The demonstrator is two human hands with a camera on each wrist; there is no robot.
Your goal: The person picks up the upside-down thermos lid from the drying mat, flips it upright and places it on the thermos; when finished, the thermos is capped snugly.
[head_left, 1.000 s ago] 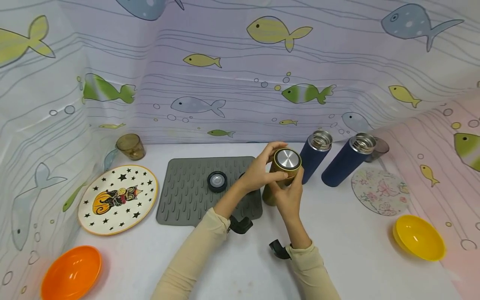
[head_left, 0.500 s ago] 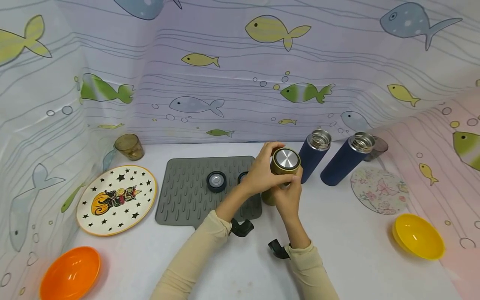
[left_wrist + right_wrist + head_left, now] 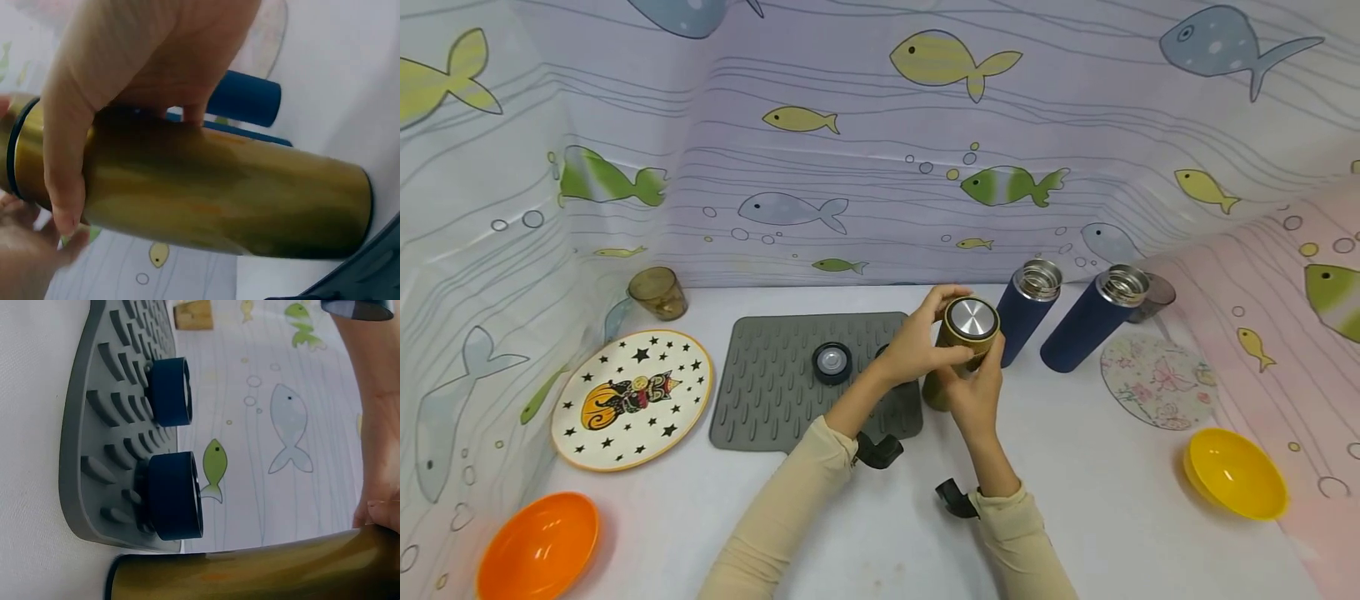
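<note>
Hands meet on a gold bottle (image 3: 958,354) that stands on the table (image 3: 1112,500). The left hand (image 3: 917,342) curls its fingers around the bottle's top, by the shiny lid (image 3: 972,317). The right hand (image 3: 973,396) wraps around the bottle lower down, on the near side. Just left of the left hand lies a gray mat (image 3: 775,383) with two dark blue caps (image 3: 172,390) on it. Just past the hands, to the right, stand two open blue bottles (image 3: 1030,312). Farther right sits a yellow bowl (image 3: 1236,475).
</note>
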